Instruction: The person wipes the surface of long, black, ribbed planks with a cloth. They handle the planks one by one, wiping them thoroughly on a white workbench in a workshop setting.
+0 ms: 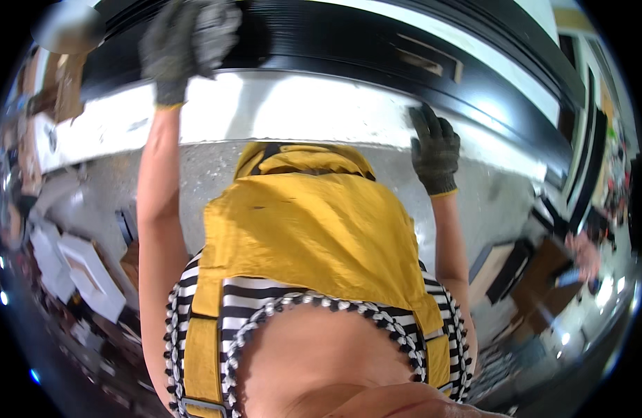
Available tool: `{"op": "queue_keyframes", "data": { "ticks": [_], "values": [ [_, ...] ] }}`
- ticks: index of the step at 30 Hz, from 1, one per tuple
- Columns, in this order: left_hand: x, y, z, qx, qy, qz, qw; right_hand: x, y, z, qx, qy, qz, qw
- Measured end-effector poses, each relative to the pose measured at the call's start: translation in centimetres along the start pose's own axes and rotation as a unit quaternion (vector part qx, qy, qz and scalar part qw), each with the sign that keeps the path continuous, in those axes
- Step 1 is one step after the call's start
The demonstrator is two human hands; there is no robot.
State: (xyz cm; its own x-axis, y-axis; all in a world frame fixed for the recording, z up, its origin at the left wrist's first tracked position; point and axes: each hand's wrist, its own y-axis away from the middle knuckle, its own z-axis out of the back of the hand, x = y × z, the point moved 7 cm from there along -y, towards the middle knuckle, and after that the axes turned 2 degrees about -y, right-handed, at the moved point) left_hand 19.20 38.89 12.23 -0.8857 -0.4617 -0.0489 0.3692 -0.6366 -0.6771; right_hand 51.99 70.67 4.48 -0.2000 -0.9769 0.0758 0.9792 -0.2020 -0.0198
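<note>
A long, glossy black panel (328, 52) lies across the white worktop (300, 108) in front of me. Toward its right part is a small rectangular cut-out (422, 61). My left hand (168, 52), in a dark work glove with a yellow cuff, is closed around a crumpled grey cloth (218, 35) over the panel's left part. The fingertips there are partly hidden by the cloth. Gloved as well, my right hand (436, 150) reaches the worktop's near edge, its fingers extended toward the panel and nothing visible in them.
More black lengths (495, 31) lie beyond the panel. Brown cardboard-like pieces (67, 87) stand at the far left. A white framed panel (91, 275) leans at lower left, and a brown board (547, 279) stands at right near a blurred person (582, 258). Grey floor (202, 167) shows below the worktop.
</note>
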Motion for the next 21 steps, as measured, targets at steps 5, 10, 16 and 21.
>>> {"op": "queue_keyframes", "data": {
  "ticks": [5, 10, 16, 21],
  "values": [
    [-3.7, -0.2, -7.2, 0.023, 0.014, 0.02, 0.999, 2.2, -2.2, -0.7, -0.003, 0.03, 0.132, 0.991],
    [-4.6, -0.4, -5.6, 0.072, 0.058, 0.043, 0.995, 3.1, -2.6, 2.1, 0.017, -0.232, 0.061, 0.971],
    [-5.0, 0.7, -4.6, 0.03, 0.103, 0.017, 0.994, 3.4, -4.4, 1.0, 0.124, -0.856, -0.123, 0.487],
    [-1.6, 1.4, -3.9, 0.018, 0.154, 0.067, 0.986, 6.4, -8.6, 0.0, 0.183, -0.94, -0.118, 0.261]
  ]
}}
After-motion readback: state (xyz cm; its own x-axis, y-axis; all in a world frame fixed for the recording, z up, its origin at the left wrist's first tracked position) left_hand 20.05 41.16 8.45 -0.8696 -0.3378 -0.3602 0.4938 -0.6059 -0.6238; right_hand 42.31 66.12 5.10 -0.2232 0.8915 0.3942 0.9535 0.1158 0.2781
